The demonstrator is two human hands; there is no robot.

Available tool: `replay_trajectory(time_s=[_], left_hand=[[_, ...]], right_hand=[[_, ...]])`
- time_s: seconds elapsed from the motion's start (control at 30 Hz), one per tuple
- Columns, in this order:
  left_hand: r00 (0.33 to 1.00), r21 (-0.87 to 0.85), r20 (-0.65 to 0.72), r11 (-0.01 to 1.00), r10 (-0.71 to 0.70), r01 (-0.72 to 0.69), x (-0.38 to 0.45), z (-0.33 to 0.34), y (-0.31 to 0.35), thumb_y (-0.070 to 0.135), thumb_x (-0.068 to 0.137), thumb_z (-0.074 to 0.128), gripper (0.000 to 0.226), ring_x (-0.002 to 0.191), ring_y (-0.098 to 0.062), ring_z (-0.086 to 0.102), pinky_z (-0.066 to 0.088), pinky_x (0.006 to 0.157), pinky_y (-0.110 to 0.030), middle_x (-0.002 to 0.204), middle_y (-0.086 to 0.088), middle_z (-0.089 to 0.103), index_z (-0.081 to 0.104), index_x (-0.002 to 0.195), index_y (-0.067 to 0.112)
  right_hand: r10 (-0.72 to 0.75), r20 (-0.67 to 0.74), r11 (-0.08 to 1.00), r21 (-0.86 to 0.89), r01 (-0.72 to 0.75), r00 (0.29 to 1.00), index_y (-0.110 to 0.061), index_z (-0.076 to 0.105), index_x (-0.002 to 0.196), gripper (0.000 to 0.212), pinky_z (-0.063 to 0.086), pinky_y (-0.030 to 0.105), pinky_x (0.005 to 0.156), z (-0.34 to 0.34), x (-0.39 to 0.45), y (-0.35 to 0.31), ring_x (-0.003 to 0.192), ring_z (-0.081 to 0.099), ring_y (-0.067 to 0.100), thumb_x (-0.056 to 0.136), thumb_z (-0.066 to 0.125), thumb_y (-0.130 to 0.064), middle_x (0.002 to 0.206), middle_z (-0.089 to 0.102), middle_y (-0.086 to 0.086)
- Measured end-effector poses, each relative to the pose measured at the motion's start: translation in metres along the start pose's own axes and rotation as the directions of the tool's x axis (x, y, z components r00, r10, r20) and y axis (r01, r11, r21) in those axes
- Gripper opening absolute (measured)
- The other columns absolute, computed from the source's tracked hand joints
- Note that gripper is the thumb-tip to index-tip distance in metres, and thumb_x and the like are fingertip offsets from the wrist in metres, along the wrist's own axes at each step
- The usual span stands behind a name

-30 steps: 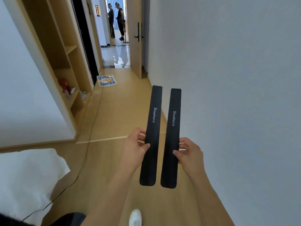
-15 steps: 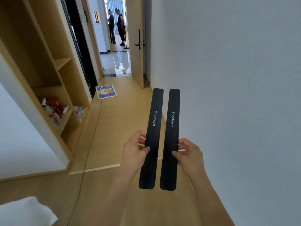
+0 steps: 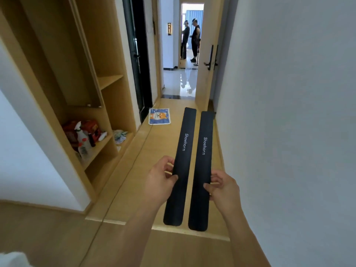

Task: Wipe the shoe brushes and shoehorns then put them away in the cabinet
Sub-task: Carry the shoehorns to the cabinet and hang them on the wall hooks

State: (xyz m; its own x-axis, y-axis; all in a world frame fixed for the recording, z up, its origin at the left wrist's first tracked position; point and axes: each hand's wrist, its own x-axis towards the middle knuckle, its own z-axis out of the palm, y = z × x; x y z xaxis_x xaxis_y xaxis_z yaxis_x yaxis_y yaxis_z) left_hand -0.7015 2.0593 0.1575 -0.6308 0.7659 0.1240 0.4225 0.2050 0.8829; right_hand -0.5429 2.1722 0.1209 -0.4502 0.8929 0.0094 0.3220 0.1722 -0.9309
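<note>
Two long black shoehorns are held side by side in front of me, both pointing away down the hallway. My left hand (image 3: 160,180) pinches the left shoehorn (image 3: 183,143) near its middle, thumb on top. The right shoehorn (image 3: 204,147) is pinched the same way by my right hand (image 3: 223,187). Each strip carries the white word "Shoehorn". An open wooden cabinet (image 3: 113,78) with shelves stands along the left wall. No shoe brushes are in view.
A lower cabinet shelf holds a spray bottle (image 3: 81,139), red boxes (image 3: 92,127) and a striped cloth (image 3: 119,134). A cartoon mat (image 3: 159,116) lies on the wooden floor ahead. A white wall runs close on the right. Two people (image 3: 190,41) stand beyond the open door.
I have moved forward along the hallway; the cabinet shelves and mat are closer and the white bedding has slid out at bottom left. Both hands keep the same grip on the shoehorns.
</note>
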Motion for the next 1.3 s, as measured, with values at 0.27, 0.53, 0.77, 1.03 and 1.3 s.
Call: replay_trajectory(time_s=[0.27,0.53,0.77,1.03,1.3], left_hand=[[0.988,-0.052,-0.119,0.995,-0.095,0.090,0.129,0.024,-0.012,0.004,0.087,0.066,0.032,0.082,-0.006,0.067,0.059,0.068,-0.026,0.094,0.007,0.067,0.055,0.098,0.032],[0.982,-0.078,-0.157,0.992,-0.108,0.097,0.300,0.040,-0.050,0.003,0.086,0.067,0.031,0.077,-0.002,0.066,0.050,0.056,-0.012,0.090,0.007,0.067,0.056,0.097,0.031],[0.988,-0.100,-0.126,0.992,-0.084,0.072,0.485,0.029,-0.070,0.004,0.084,0.069,0.036,0.076,-0.006,0.067,0.051,0.056,-0.014,0.088,0.008,0.067,0.056,0.093,0.037],[0.972,-0.084,-0.184,0.988,-0.144,0.130,0.637,-0.001,-0.115,0.005,0.083,0.070,0.038,0.078,-0.008,0.068,0.055,0.062,-0.020,0.087,0.010,0.066,0.055,0.092,0.039],[0.920,-0.095,-0.333,0.978,-0.208,0.186,0.773,-0.020,-0.150,0.000,0.084,0.067,0.036,0.082,-0.012,0.066,0.058,0.069,-0.031,0.088,0.006,0.067,0.059,0.095,0.033]], right_hand=[[-0.025,0.164,1.000,-0.003,0.026,0.986,-0.040,0.065,0.093,0.036,0.062,0.045,0.080,0.019,0.154,-0.006,0.093,0.068,0.014,0.086,0.073,-0.006,0.098,0.069,-0.008],[-0.049,0.184,0.997,-0.055,0.060,0.982,-0.036,0.066,0.098,0.031,0.063,0.042,0.077,0.066,0.323,-0.014,0.088,0.069,0.012,0.087,0.073,-0.008,0.098,0.070,-0.009],[-0.059,0.169,0.995,-0.075,0.072,0.984,-0.029,0.068,0.103,0.026,0.063,0.042,0.076,0.119,0.495,-0.052,0.087,0.070,0.015,0.089,0.070,-0.008,0.098,0.070,-0.007],[-0.073,0.213,0.996,-0.035,0.082,0.974,-0.034,0.068,0.093,0.033,0.062,0.046,0.075,0.194,0.645,-0.071,0.083,0.072,0.016,0.084,0.071,-0.002,0.091,0.072,-0.007],[-0.154,0.349,0.988,0.047,0.146,0.924,-0.034,0.069,0.088,0.037,0.060,0.051,0.076,0.276,0.806,-0.083,0.084,0.071,0.022,0.080,0.069,0.002,0.084,0.072,-0.009]])
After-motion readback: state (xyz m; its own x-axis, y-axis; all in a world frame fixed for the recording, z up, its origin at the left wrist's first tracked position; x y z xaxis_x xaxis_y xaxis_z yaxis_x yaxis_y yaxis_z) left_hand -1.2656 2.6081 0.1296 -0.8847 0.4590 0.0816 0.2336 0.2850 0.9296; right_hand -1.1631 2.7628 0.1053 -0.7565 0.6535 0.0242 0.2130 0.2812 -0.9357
